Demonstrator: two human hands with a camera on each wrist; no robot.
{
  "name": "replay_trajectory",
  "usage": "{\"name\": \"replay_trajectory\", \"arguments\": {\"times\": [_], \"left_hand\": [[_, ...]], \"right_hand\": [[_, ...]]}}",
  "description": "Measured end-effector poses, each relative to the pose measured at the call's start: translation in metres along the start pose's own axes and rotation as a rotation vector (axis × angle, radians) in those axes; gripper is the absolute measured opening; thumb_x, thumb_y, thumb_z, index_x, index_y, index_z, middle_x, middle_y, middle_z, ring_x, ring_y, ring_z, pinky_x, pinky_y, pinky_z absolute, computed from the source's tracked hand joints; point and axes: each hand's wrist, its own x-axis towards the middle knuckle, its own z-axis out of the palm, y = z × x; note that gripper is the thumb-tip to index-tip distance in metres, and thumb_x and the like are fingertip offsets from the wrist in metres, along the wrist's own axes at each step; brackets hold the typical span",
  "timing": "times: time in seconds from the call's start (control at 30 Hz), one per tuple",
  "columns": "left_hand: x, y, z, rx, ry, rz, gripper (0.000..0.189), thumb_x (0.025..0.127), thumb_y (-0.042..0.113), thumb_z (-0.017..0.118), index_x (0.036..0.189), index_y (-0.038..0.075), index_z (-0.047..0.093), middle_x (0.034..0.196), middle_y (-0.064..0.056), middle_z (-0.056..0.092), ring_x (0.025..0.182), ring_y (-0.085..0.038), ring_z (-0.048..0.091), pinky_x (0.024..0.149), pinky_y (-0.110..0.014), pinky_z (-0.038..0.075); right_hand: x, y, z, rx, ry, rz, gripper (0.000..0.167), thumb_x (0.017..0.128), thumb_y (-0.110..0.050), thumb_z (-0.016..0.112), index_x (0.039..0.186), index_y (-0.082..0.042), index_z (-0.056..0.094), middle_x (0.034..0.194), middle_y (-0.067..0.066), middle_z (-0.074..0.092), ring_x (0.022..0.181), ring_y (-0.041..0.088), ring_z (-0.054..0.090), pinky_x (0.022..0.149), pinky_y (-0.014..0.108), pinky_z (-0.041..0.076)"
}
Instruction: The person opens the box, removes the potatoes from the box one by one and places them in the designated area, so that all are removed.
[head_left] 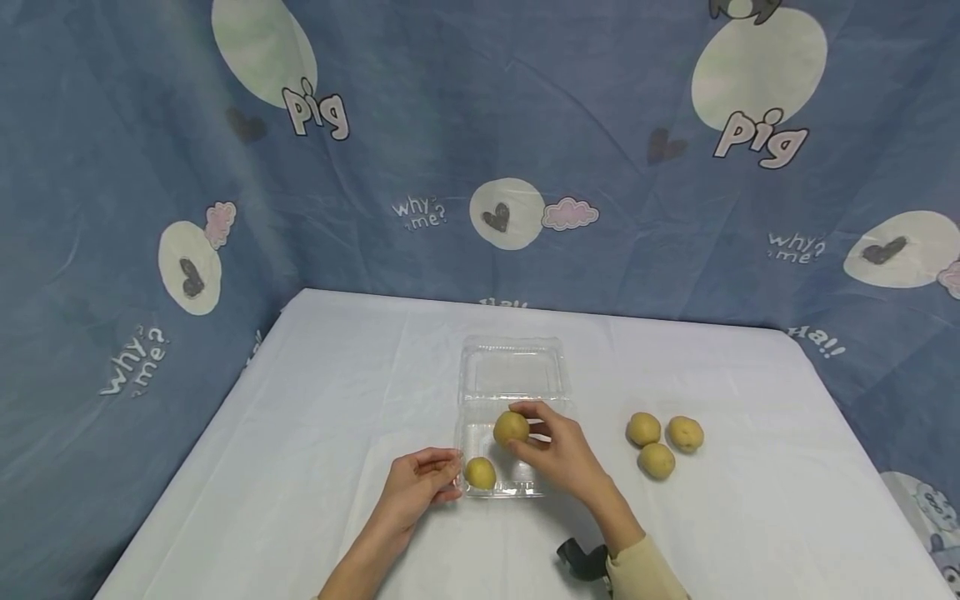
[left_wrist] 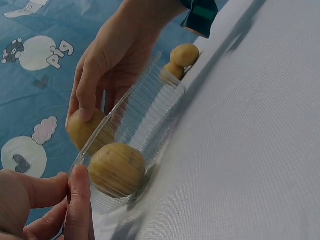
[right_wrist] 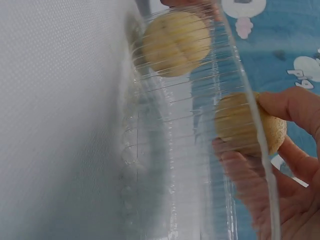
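A clear plastic clamshell container (head_left: 512, 397) lies on the white cloth with its lid folded back, away from me. My left hand (head_left: 422, 485) pinches the left rim of its base between thumb and fingers. Inside the base, at the near left corner, sits one yellow potato (head_left: 480, 473), seen through the ribbed wall in the left wrist view. My right hand (head_left: 558, 450) holds a second potato (head_left: 511, 428) by thumb and fingertips. That potato is over the base, partly behind the clear wall in the right wrist view (right_wrist: 240, 122).
Three loose potatoes, one of them the nearest (head_left: 657, 461), lie in a cluster right of the container. A black curved object (head_left: 582, 559) is by my right sleeve (head_left: 645, 573). Blue printed cloth (head_left: 450, 150) hangs behind the white-covered table (head_left: 360, 375).
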Motion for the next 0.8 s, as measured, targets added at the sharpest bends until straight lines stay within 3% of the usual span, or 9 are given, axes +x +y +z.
{"name": "replay_trajectory", "arguments": {"times": [0.8], "left_hand": [[0.000,-0.002,0.000,0.012,0.006,0.008,0.033,0.090,0.005,0.070,0.116,-0.013,0.059,0.101,-0.016,0.064,0.075,-0.016,0.064,0.072,-0.029,0.062]], "right_hand": [[-0.019,0.002,-0.017,0.007,0.014,0.029,0.047,0.086,-0.008,0.076,0.130,-0.002,0.059,0.122,0.019,0.062,0.099,0.030,0.067,0.083,0.031,0.059]]}}
